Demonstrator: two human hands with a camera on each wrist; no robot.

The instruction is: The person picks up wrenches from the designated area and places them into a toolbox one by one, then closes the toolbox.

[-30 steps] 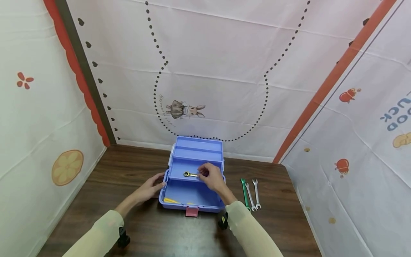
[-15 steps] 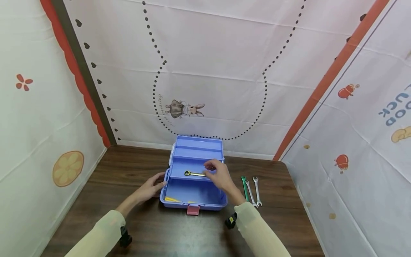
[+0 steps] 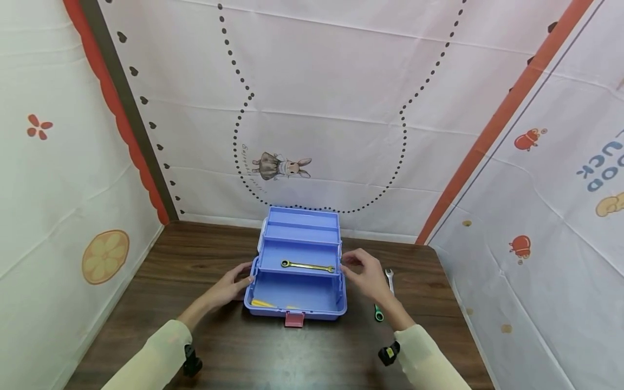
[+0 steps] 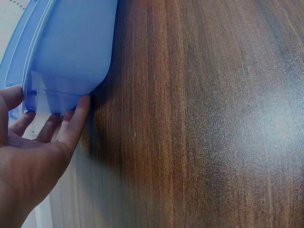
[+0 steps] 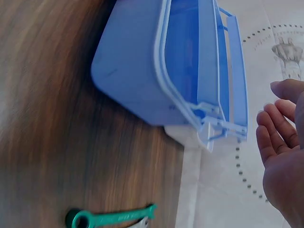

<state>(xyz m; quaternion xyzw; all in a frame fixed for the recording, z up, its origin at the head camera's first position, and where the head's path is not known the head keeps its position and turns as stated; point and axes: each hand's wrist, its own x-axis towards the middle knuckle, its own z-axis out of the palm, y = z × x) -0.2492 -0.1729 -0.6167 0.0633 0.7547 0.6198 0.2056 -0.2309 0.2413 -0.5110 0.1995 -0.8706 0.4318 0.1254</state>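
Observation:
A blue toolbox [image 3: 294, 313] stands unfolded on the table, its stepped trays raised at the back. My left hand [image 3: 229, 286] holds its left side, thumb at the rim and fingers against the outer wall [image 4: 71, 57]. In the middle tray lies a yellow-and-silver ratchet wrench [image 3: 308, 266], flat along the front edge. My right hand [image 3: 366, 275] hovers just right of the box, fingers loosely bent with nothing between them. Below it on the table lie a green wrench [image 5: 114, 217] and a silver wrench [image 3: 389, 277], partly hidden by the hand and forearm.
Inside the bottom compartment is a yellow object [image 3: 261, 303], partly hidden by the front wall. A pink latch [image 3: 294, 319] hangs at the box's front. Printed cloth walls [image 3: 322, 135] enclose the wooden table [image 3: 205, 346] at the back and sides.
My right hand has let go of the ratchet wrench, which now lies in the middle tray, and has moved right, out of the box. The left hand stays at the toolbox's side.

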